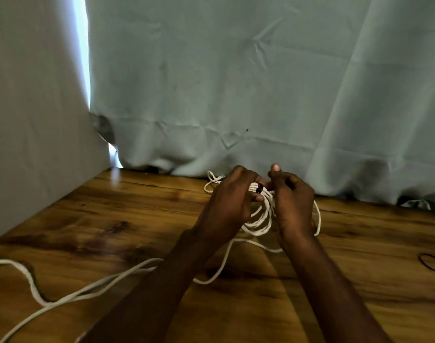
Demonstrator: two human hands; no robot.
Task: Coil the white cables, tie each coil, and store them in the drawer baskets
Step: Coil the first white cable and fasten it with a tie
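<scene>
Above a glossy brown wooden tabletop point(112, 219), the left hand point(230, 201) and the right hand point(291, 199) both grip 1 bundle of coiled white cable point(259, 219), with a small black band point(259, 188) around its top strands. Loose white cable point(70, 297) trails across the wood toward the left edge. A pale green wrinkled curtain point(236, 82) hangs behind. 2 thin dark elastic loops point(431, 262) lie at far right.

The scene is dimly lit; daylight is admitted through a bright gap point(84, 58) between the curtains point(236, 82) at upper left, where highlights are blown out; a pale sheen is thrown on the tabletop point(117, 214) below it; the forearms are left in deep shadow; edges are bowed by wide-angle distortion; detail is softened throughout
</scene>
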